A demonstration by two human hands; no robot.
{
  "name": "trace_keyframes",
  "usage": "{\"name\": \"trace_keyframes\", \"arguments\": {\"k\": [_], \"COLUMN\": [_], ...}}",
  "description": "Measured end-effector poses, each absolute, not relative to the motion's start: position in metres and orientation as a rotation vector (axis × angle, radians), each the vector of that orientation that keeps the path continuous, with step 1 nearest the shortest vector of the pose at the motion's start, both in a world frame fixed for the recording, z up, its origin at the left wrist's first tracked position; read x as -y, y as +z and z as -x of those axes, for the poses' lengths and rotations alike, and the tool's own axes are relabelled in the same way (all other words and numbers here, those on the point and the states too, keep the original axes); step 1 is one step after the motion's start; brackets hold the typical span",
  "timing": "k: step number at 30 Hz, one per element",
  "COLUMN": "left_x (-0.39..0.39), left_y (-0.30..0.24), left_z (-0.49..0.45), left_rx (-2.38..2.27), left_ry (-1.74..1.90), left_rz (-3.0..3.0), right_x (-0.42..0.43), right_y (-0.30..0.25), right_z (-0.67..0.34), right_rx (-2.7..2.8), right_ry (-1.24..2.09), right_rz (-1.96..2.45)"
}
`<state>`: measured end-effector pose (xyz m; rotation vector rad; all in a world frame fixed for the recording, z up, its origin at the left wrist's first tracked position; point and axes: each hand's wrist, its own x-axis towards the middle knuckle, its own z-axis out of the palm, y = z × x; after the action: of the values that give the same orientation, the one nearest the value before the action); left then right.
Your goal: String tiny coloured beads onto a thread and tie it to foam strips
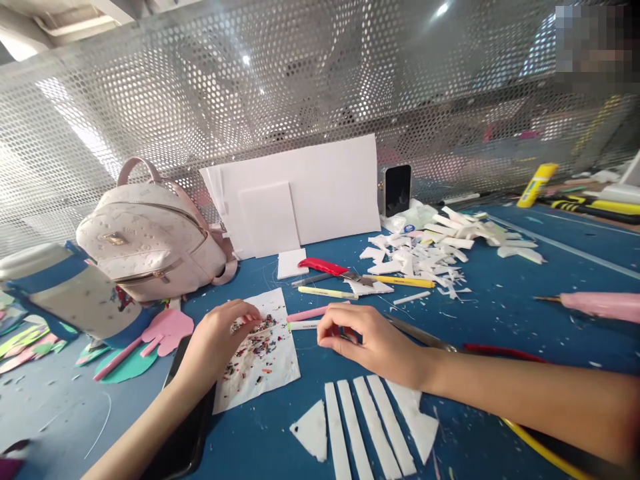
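Note:
Over the left half of a white paper sheet is my left hand, its fingers curled toward the thumb among small dark and coloured bits. Whatever its fingertips may pinch is too small to name. My right hand hovers to the right of the sheet, thumb and fingertips drawn together. Anything between them is hidden. Just beyond it lie a pink pen and a white pen. Several white foam strips lie below the right hand, with a triangular foam piece to their left.
A red-handled knife and yellow marker lie behind the hands. White scraps are heaped back right, near an upright phone. A backpack and tumbler stand left. A pink-handled pointed tool lies right.

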<state>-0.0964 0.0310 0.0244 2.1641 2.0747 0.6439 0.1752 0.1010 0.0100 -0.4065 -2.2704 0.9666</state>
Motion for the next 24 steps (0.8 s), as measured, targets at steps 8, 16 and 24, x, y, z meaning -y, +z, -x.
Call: {"name": "trace_keyframes", "arguments": {"k": [8, 16, 24], "left_x": [-0.035, -0.034, -0.037], "left_y": [0.011, 0.012, 0.011], "left_z": [0.105, 0.100, 0.099], "left_rx": [-2.060, -2.084, -2.046], "left_ry": [0.518, 0.501, 0.529], "left_rz": [-2.202, -2.247, -2.248], "right_x": [-0.101, -0.101, -0.100], "right_y": [0.009, 0.009, 0.010], "right_z": [-0.175, -0.175, -0.175], "right_rx": [2.296, 2.293, 2.287], "right_ry": [0.949, 0.962, 0.974], "right_rz": [0.421, 0.414, 0.414]}}
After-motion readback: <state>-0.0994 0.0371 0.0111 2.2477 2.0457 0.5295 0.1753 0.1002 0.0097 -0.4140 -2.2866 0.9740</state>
